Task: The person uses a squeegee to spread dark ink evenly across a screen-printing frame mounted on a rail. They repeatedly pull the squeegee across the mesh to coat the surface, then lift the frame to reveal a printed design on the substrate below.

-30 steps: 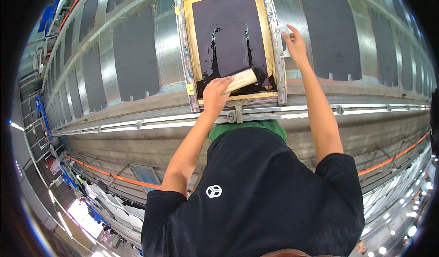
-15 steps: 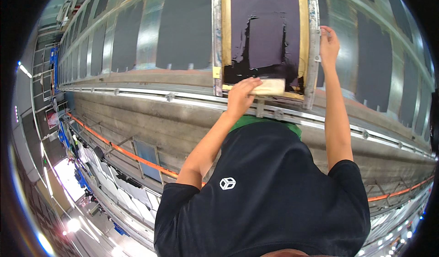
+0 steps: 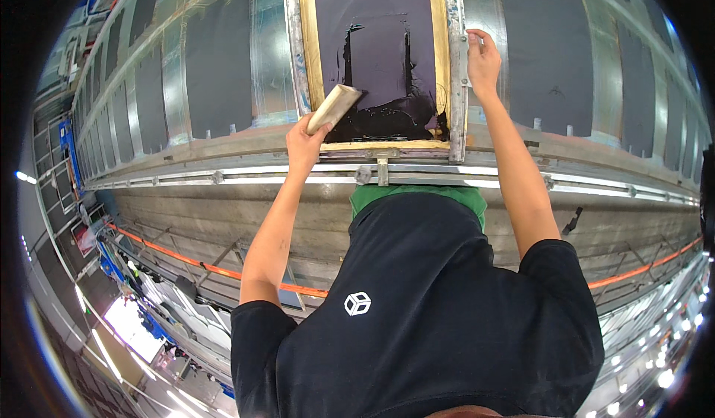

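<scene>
A screen printing frame (image 3: pixel 457 113) with yellow tape borders holds a dark purple mesh (image 3: pixel 376 5). Glossy black ink (image 3: pixel 380 124) lies along its near end, with two streaks running away from me. My left hand (image 3: pixel 304 142) is closed round a pale squeegee (image 3: pixel 334 105) with a dark edge, held at a slant over the lower left corner. My right hand (image 3: pixel 482 61) has its fingers curled at the frame's right rail; what they pinch, if anything, is too small to tell.
A long metal table with grey panels (image 3: pixel 544 61) runs to both sides. A steel rail (image 3: pixel 283 174) follows its near edge, with a bracket (image 3: pixel 383 165) below the frame. Behind my body are an orange rail (image 3: pixel 186 258) and racks.
The squeegee has swung from level along the screen's near edge to a steep slant at the left corner, with my left hand moved toward me and left. The view has shifted between frames.
</scene>
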`<action>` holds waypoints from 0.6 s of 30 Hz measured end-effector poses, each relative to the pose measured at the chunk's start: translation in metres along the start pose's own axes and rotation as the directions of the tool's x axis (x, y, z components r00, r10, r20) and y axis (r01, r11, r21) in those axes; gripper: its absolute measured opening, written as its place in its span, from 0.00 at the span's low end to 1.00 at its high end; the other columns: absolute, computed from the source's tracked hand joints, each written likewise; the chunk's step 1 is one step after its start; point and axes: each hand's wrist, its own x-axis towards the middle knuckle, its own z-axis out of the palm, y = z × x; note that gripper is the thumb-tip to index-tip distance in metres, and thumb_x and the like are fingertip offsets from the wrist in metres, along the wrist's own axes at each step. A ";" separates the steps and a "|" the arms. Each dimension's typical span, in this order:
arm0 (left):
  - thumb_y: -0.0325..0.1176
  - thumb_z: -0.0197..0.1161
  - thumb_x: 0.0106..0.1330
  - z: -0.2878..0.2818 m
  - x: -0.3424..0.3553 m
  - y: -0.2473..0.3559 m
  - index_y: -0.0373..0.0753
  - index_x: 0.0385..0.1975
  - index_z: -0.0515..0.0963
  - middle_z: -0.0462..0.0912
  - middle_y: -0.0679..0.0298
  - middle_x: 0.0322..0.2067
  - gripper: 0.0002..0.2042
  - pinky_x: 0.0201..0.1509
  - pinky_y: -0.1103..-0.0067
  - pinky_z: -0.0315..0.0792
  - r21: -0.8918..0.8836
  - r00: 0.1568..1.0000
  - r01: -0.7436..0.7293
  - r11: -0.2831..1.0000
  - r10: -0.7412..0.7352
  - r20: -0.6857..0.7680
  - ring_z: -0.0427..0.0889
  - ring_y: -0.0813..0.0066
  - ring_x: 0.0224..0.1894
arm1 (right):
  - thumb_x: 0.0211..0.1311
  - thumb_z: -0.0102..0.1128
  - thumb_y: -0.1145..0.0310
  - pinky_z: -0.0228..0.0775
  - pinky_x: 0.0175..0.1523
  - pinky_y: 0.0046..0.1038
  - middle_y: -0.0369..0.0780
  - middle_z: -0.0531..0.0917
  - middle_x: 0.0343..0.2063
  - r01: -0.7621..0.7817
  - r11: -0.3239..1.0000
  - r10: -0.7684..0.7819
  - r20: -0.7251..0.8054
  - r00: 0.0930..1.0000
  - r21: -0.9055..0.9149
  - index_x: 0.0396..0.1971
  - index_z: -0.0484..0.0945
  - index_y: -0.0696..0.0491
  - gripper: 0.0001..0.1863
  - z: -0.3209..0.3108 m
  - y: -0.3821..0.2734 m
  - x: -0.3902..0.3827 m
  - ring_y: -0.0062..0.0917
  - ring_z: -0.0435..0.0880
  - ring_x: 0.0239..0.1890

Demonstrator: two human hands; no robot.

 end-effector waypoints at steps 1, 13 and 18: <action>0.36 0.75 0.61 -0.004 0.003 0.002 0.35 0.48 0.84 0.89 0.53 0.34 0.18 0.44 0.72 0.77 0.002 0.998 0.007 1.000 -0.007 0.056 0.87 0.67 0.36 | 0.76 0.58 0.59 0.58 0.28 0.26 0.31 0.69 0.16 -0.010 1.000 0.010 -0.008 1.000 0.006 0.49 0.83 0.50 0.13 0.003 -0.001 -0.002 0.15 0.65 0.20; 0.31 0.78 0.54 0.027 0.129 0.046 0.34 0.51 0.85 0.89 0.58 0.39 0.23 0.38 0.77 0.80 0.139 0.447 -0.001 0.990 -0.124 0.886 0.86 0.73 0.40 | 0.75 0.56 0.56 0.69 0.35 0.35 0.39 0.75 0.15 0.010 0.980 -0.007 0.019 1.000 -0.198 0.50 0.84 0.48 0.15 0.016 -0.004 -0.005 0.28 0.73 0.20; 0.33 0.77 0.54 -0.005 0.161 0.075 0.37 0.49 0.86 0.90 0.58 0.38 0.21 0.42 0.74 0.80 0.120 0.687 -0.142 0.983 0.010 0.727 0.87 0.68 0.38 | 0.68 0.64 0.52 0.73 0.53 0.38 0.41 0.85 0.46 0.425 0.717 -0.419 0.145 0.896 -0.553 0.54 0.84 0.44 0.19 -0.001 -0.025 0.000 0.35 0.82 0.46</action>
